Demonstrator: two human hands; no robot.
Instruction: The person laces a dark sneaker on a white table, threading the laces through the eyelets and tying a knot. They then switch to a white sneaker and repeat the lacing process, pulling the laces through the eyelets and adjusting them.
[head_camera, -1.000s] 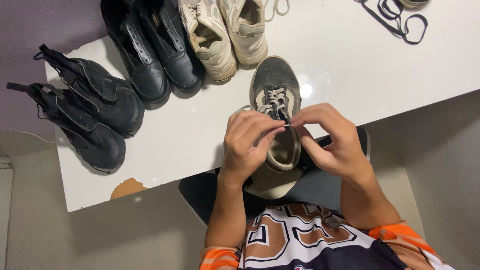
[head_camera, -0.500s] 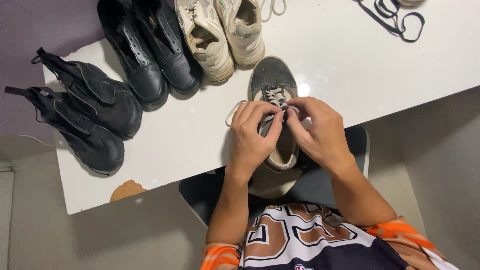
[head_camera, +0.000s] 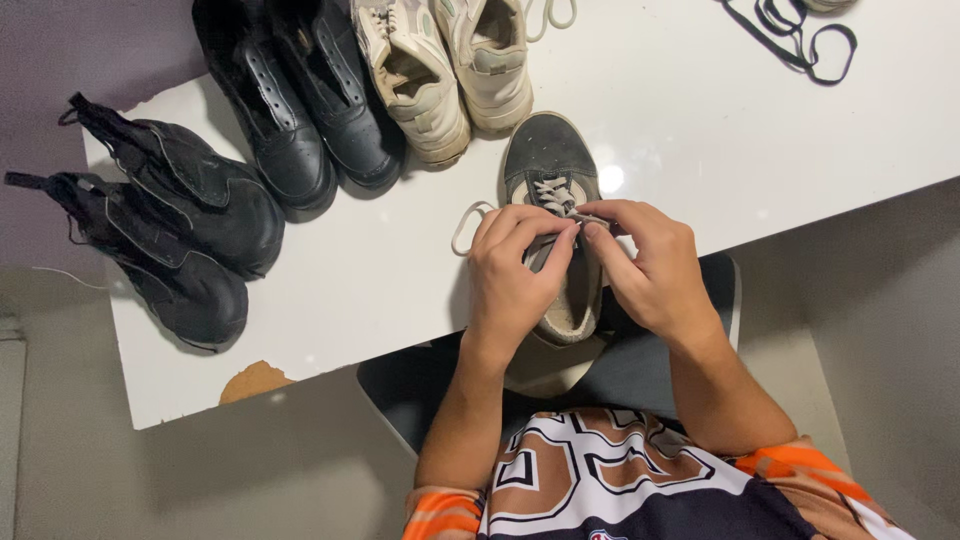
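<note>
- The left hand (head_camera: 515, 270) and the right hand (head_camera: 645, 265) are together over the tongue of a worn dark sneaker (head_camera: 552, 170), fingertips almost touching, each pinched on the pale shoelace (head_camera: 556, 196).
- The sneaker lies at the near edge of the white table (head_camera: 380, 270), its toe toward 12 o'clock and its heel hanging toward the person's lap.
- A second ago the hands stood a little higher and further back over the shoe's opening, with the lace stretched between the fingertips. Half a second ago they had dropped toward the eyelets. Now they sit close on the upper lace rows, a touch nearer together.
- A loose loop of lace (head_camera: 468, 225) lies on the table at 9 o'clock of the left hand; it shows more plainly than a second ago.
- From this I judge that the lacing of the upper eyelets is under way and not finished; whether the lace end is through an eyelet is hidden by the fingers.
- At 11 o'clock of the sneaker stands a pair of cream trainers (head_camera: 445, 70), then a pair of black leather shoes (head_camera: 300, 110), and at 9 o'clock two black boots (head_camera: 170, 230).
- A black lace (head_camera: 800, 45) lies at 1 o'clock, well apart.
</note>
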